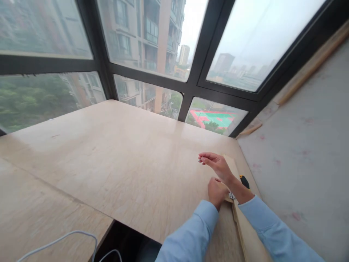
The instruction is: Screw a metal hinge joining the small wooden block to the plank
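My right hand (218, 166) is raised over the tabletop, thumb and fingers pinched together. A tiny dark thing shows at the fingertips, too small to name. Just below it, my left hand (216, 192) is closed around the end of a short wooden piece (228, 199), most of which its fingers hide. A small metal hinge (231, 196) with holes lies against this wood, partly covered by my right forearm. Under my right arm runs a long pale wooden board (240, 225). A black and yellow tool handle (244, 181) lies just right of my right wrist.
A beige marble-patterned surface (131, 156) reaches to the dark window frames (152, 74). At the near edge is a dark opening (131, 242), with a white cable (68, 234) beside it. A papered wall (297, 171) closes off the right side.
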Action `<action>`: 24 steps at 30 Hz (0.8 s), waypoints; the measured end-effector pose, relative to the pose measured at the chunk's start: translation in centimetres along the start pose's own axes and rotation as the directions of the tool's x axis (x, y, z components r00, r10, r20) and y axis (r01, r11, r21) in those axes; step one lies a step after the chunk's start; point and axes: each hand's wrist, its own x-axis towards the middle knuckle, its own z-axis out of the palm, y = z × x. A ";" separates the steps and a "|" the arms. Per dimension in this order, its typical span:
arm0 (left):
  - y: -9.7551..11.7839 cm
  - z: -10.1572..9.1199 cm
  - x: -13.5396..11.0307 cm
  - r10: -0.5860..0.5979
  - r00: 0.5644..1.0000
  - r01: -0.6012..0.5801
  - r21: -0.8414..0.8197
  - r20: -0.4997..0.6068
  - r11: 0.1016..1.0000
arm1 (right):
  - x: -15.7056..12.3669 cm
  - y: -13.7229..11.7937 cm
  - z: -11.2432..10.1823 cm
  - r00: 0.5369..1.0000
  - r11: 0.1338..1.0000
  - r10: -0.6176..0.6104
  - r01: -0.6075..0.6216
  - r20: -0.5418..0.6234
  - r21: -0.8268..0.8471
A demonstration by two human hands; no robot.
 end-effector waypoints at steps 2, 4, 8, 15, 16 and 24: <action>-0.6 0.0 0.5 0.006 0.999 0.001 0.143 -0.046 0.990 | -2.3 0.6 -2.8 0.996 1.000 0.017 -0.016 -0.091 0.010; -1.0 0.0 0.8 0.018 0.998 -0.010 0.153 -0.053 0.988 | -4.6 1.5 -5.3 0.981 1.000 0.028 -0.026 -0.191 0.010; -1.2 -0.1 0.8 0.007 1.000 -0.005 0.070 -0.030 0.998 | -8.5 3.8 -8.7 0.921 0.999 0.052 -0.046 -0.386 0.023; -0.2 -0.3 0.2 -0.030 0.999 0.031 0.011 -0.012 0.999 | -12.7 7.6 -10.5 0.908 0.992 0.105 -0.124 -0.405 -0.021; 0.0 -0.3 0.2 -0.031 0.999 0.031 0.014 -0.013 0.999 | -13.0 8.0 -10.4 0.914 0.992 0.105 -0.123 -0.392 -0.022; 0.3 -0.2 -0.2 -0.048 0.999 0.048 -0.037 -0.018 0.998 | -13.5 10.5 -10.0 0.945 0.982 0.000 -0.062 -0.328 -0.180</action>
